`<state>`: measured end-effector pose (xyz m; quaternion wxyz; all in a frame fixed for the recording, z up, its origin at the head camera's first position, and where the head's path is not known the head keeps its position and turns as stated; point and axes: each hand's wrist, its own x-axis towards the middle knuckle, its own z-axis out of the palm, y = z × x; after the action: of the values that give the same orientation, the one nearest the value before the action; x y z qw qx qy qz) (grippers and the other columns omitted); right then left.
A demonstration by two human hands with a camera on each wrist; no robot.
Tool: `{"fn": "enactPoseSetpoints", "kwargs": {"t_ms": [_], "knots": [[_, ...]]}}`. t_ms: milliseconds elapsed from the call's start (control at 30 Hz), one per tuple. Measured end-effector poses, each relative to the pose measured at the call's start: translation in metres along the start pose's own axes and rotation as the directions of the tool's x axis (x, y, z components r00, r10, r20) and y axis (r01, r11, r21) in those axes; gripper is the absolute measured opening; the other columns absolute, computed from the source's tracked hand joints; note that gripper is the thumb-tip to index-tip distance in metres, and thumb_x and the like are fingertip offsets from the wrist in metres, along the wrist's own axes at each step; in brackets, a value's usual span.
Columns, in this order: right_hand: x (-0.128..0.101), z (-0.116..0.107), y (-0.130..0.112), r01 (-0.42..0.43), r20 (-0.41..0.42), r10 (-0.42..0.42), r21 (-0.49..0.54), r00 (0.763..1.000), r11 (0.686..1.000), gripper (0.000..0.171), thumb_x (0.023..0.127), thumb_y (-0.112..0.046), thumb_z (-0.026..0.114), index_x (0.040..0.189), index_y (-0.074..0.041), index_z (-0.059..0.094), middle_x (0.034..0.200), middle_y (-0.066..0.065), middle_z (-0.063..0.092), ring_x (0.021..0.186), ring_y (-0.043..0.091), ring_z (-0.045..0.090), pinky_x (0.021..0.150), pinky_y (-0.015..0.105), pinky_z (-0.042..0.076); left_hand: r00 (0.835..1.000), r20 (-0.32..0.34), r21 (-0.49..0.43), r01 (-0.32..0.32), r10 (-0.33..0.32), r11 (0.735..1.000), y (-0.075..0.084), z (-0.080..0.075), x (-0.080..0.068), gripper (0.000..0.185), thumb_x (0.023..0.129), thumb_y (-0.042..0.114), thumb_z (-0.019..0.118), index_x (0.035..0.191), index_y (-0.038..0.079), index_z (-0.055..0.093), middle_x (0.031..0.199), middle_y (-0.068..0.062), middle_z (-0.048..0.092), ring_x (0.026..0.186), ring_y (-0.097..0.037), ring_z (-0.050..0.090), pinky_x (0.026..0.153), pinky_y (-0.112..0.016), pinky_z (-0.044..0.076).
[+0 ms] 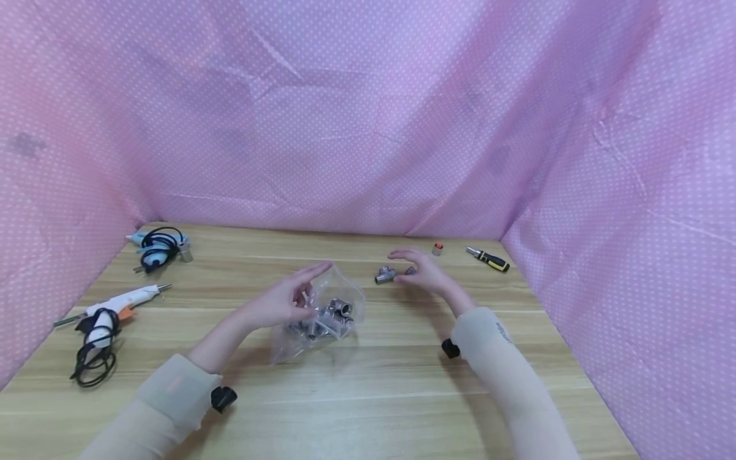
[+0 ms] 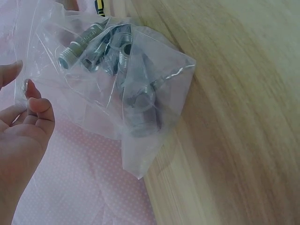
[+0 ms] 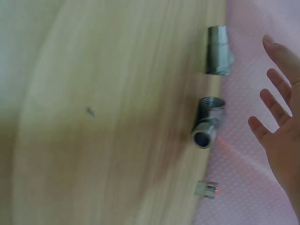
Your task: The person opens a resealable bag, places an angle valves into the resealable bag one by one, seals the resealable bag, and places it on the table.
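"What did you make out from where you stood?"

"From above, the whole desk (image 1: 402,396): a clear bag (image 1: 322,316) of threaded metal fittings (image 1: 336,313) lay near the middle, with the left hand (image 1: 284,303) at its left side. The right hand (image 1: 428,271) hovered further back, toward the far right corner, beside a tee fitting (image 1: 384,275). A white glue gun (image 1: 117,303) and a blue one (image 1: 154,248) lay along the left edge, and a screwdriver (image 1: 489,259) and a small orange-tipped piece (image 1: 437,248) near the far right corner."

"And closer in?"

"The left wrist view showed the bag (image 2: 136,93) bulging with its fittings (image 2: 117,61), threads plain to see, which the high view blurred. The left hand (image 2: 21,136) had its fingers (image 2: 40,105) lightly bent against the plastic; I couldn't tell whether they pinched it. The right wrist view showed what the palm hid from above: the tee fitting (image 3: 208,124), a straight threaded coupling (image 3: 218,50) and the orange-tipped piece (image 3: 206,189), all lying apart on the wood. The right hand (image 3: 281,136) was spread, its fingers (image 3: 272,101) straight and parted, holding nothing and touching none of the three."
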<state>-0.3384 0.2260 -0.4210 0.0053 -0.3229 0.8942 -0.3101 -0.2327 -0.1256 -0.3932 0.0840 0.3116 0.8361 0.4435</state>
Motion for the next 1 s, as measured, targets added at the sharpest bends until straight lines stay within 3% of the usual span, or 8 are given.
{"fn": "enactPoseSetpoints", "kwargs": {"t_ms": [133, 233, 367, 500, 700, 900, 1000], "knots": [[0.008, 0.005, 0.011, -0.032, 0.033, 0.031, 0.028, 0.999, 0.999, 0.054, 0.079, -0.009, 0.075, 0.129, -0.005, 0.056, 0.137, 0.015, 0.049, 0.129, 0.032, 0.041, 0.1, 0.048, 0.042, 1.0, 0.004, -0.017, 0.005, -0.005, 1.0, 0.0, 0.001, 0.001, 0.097, 0.073, 0.006, 0.074, 0.152, 0.024, 0.02, 0.143, -0.007, 0.035, 0.074, -0.019, 0.056, 0.064, -0.028, 0.053], [0.013, 0.008, 0.017, -0.053, 0.068, 0.05, 0.047, 0.996, 0.997, 0.053, 0.079, -0.007, 0.075, 0.128, -0.003, 0.056, 0.135, 0.015, 0.051, 0.128, 0.034, 0.042, 0.102, 0.051, 0.039, 1.0, 0.005, -0.019, 0.005, -0.005, 1.0, 0.0, 0.001, 0.001, 0.097, 0.073, 0.007, 0.074, 0.152, 0.023, 0.02, 0.144, -0.007, 0.035, 0.074, -0.019, 0.057, 0.064, -0.029, 0.053], [0.019, 0.013, 0.024, -0.083, 0.12, 0.077, 0.052, 0.99, 0.995, 0.052, 0.079, -0.009, 0.074, 0.128, -0.002, 0.056, 0.132, 0.013, 0.054, 0.127, 0.03, 0.044, 0.11, 0.047, 0.031, 1.0, -0.001, -0.008, 0.005, -0.005, 1.0, -0.001, 0.001, 0.001, 0.097, 0.073, 0.007, 0.074, 0.152, 0.023, 0.021, 0.133, -0.008, 0.043, 0.073, -0.018, 0.056, 0.063, -0.028, 0.053], [0.023, 0.019, 0.029, -0.084, 0.153, 0.075, 0.055, 0.985, 0.995, 0.048, 0.08, -0.006, 0.073, 0.125, 0.0, 0.058, 0.127, 0.015, 0.057, 0.121, 0.03, 0.05, 0.107, 0.044, 0.035, 1.0, -0.008, 0.003, 0.003, -0.003, 1.0, -0.001, 0.001, 0.001, 0.096, 0.073, 0.008, 0.074, 0.151, 0.023, 0.021, 0.132, -0.007, 0.043, 0.072, -0.018, 0.055, 0.062, -0.028, 0.052], [0.024, 0.024, 0.032, -0.085, 0.119, 0.085, -0.004, 0.989, 0.996, 0.041, 0.078, -0.008, 0.075, 0.116, 0.001, 0.063, 0.118, 0.016, 0.061, 0.114, 0.032, 0.053, 0.106, 0.047, 0.035, 1.0, -0.01, 0.012, -0.008, 0.008, 1.0, -0.001, 0.001, 0.0, 0.095, 0.074, 0.009, 0.074, 0.151, 0.022, 0.022, 0.143, -0.007, 0.035, 0.073, -0.017, 0.054, 0.062, -0.027, 0.051], [0.024, 0.025, 0.031, -0.115, 0.097, 0.115, -0.002, 0.989, 0.993, 0.039, 0.079, -0.012, 0.075, 0.115, -0.001, 0.064, 0.117, 0.014, 0.062, 0.114, 0.029, 0.053, 0.106, 0.046, 0.034, 1.0, -0.011, 0.007, -0.023, 0.023, 1.0, -0.001, 0.001, 0.0, 0.094, 0.073, 0.009, 0.075, 0.151, 0.021, 0.023, 0.143, -0.009, 0.036, 0.072, -0.016, 0.054, 0.061, -0.026, 0.051], [0.022, 0.021, 0.027, -0.133, 0.087, 0.133, -0.004, 0.987, 0.991, 0.039, 0.079, -0.015, 0.075, 0.115, -0.004, 0.065, 0.119, 0.013, 0.061, 0.113, 0.028, 0.054, 0.102, 0.044, 0.04, 0.999, -0.011, 0.003, -0.038, 0.038, 0.999, -0.001, 0.0, -0.001, 0.094, 0.073, 0.008, 0.074, 0.151, 0.019, 0.023, 0.142, -0.012, 0.036, 0.071, -0.015, 0.053, 0.061, -0.026, 0.051]]}}
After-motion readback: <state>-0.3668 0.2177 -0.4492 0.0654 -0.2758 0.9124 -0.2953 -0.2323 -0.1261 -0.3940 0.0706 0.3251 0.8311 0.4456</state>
